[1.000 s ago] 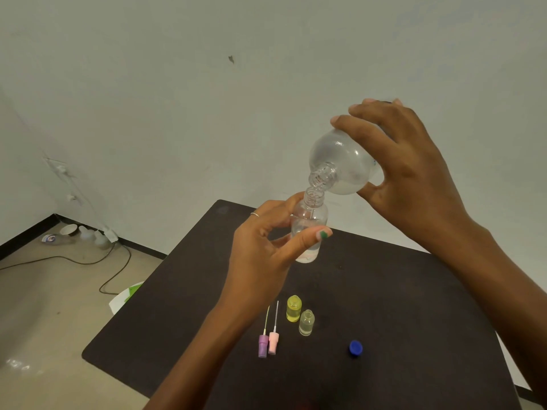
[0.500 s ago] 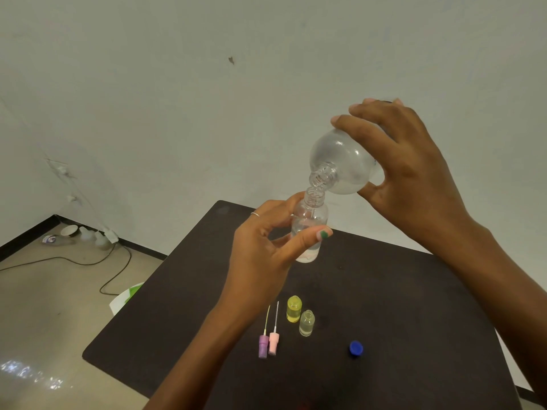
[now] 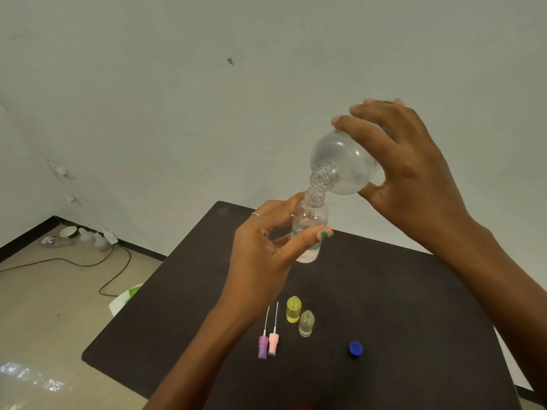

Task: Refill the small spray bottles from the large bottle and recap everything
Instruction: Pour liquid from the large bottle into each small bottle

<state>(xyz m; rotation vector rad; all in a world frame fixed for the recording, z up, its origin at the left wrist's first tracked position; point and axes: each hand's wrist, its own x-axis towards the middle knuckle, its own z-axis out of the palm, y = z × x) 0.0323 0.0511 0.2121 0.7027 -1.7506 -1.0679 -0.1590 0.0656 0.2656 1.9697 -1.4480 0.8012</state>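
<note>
One large clear bottle (image 3: 344, 161), three small bottles counted, one clear (image 3: 310, 229) held, one yellow (image 3: 293, 309), one clear (image 3: 306, 324), two spray heads, purple (image 3: 262, 346) and pink (image 3: 273, 344), one blue cap (image 3: 355, 348), two hands seen, left (image 3: 263, 247), right (image 3: 405, 173).

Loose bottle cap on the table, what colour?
Blue; the cap lies on the dark table, head view.

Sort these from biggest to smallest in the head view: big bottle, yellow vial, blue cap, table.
1. table
2. big bottle, partly hidden by the right hand and held up nearer the camera
3. yellow vial
4. blue cap
</note>
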